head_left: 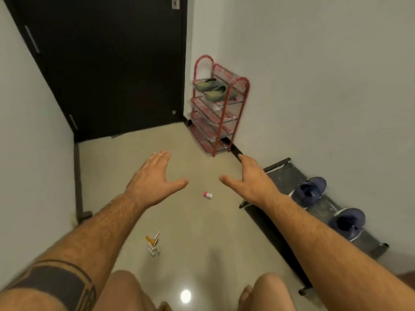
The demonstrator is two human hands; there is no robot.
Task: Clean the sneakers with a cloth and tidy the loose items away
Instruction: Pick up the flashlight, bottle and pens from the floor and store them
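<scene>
Fingers of both hands [152, 176] [249, 176] spread, empty; two sneakers [311, 190] [347, 222] on rack [280, 171].

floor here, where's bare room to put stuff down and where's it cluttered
Bare floor lies between the black door and the red rack. Crowded: small bottle, pen bundle, and the low rack holding both sneakers.

Head-worn, wide-angle, looking forward and down along both forearms at the floor [179, 232], facing the door [107, 63] beyond.
</scene>
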